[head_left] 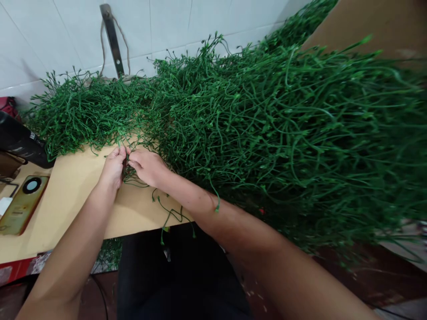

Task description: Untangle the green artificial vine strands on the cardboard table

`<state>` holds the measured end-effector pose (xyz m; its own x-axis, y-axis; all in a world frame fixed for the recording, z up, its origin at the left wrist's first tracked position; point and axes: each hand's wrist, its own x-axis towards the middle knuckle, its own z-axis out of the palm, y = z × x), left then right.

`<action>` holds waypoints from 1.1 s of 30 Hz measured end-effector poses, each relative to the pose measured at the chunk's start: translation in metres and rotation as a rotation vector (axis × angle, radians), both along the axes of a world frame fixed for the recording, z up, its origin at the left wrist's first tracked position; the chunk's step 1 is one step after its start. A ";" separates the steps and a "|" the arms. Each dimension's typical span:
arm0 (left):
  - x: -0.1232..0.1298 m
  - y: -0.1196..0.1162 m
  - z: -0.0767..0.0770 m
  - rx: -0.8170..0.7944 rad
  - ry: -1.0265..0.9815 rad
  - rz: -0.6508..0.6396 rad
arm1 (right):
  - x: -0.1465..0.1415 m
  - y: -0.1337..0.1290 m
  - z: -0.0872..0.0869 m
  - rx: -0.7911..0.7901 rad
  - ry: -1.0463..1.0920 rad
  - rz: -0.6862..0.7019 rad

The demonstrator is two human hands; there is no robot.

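Observation:
My left hand [115, 166] is closed in a pinch on thin green artificial plant stems, over the tan board. Close against it, my right hand [145, 165] also has its fingers pinched on the stems. The exact spot where the fingertips meet is partly hidden. Several loose green stems [175, 214] lie below my right wrist and hang over the board's front edge. A large heap of green plastic stems [267, 124] with small budded tips spreads to the right, and a smaller pile [86, 111] lies behind my hands.
The tan board [76, 191] covers the work surface. A phone [25, 204] lies at its left, near a black bottle-like container [22, 138]. A metal bracket [112, 42] with cord stands against the white tiled wall [73, 31]. Cardboard [373, 26] rises at the upper right.

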<state>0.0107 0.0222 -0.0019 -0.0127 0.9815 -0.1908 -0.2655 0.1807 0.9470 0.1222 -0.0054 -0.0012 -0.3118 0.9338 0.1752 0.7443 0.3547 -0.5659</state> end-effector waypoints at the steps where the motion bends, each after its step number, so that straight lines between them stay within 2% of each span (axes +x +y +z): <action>1: -0.001 0.001 0.001 -0.004 -0.006 0.012 | -0.002 -0.002 0.001 0.018 -0.032 0.022; 3: -0.002 0.003 0.005 -0.019 -0.030 0.058 | -0.008 -0.009 0.002 0.076 -0.099 0.164; 5: -0.005 0.005 0.009 -0.057 -0.042 0.090 | -0.016 -0.016 0.001 0.153 -0.140 0.408; 7: -0.007 0.007 0.012 -0.100 -0.010 0.079 | -0.023 -0.020 -0.002 0.219 -0.097 0.557; 9: -0.008 0.009 0.012 -0.090 0.020 0.064 | -0.023 -0.018 -0.006 0.230 0.041 0.498; 12: -0.010 0.009 0.008 -0.021 -0.023 0.069 | -0.011 -0.003 -0.011 0.119 0.300 0.269; 14: -0.010 0.008 0.006 -0.001 -0.053 0.024 | 0.000 0.008 -0.015 0.014 0.458 0.088; 16: -0.011 0.006 0.004 0.003 -0.031 -0.038 | 0.008 0.013 -0.019 -0.049 0.550 -0.078; 18: -0.011 0.006 0.003 0.010 0.029 -0.089 | 0.009 0.015 -0.021 -0.085 0.569 -0.172; 22: -0.011 0.004 -0.001 0.025 0.127 -0.172 | 0.002 0.014 -0.021 -0.141 0.614 -0.191; 26: -0.012 0.002 -0.004 0.064 0.147 -0.247 | -0.002 0.018 -0.019 -0.207 0.799 -0.204; 33: -0.005 -0.008 0.005 0.052 0.132 -0.191 | -0.004 0.019 -0.018 -0.303 1.115 -0.115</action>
<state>0.0054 0.0144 0.0030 0.1523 0.9770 -0.1491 -0.1044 0.1660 0.9806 0.1185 0.0135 -0.0195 -0.0356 0.9973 0.0638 -0.2018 0.0554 -0.9779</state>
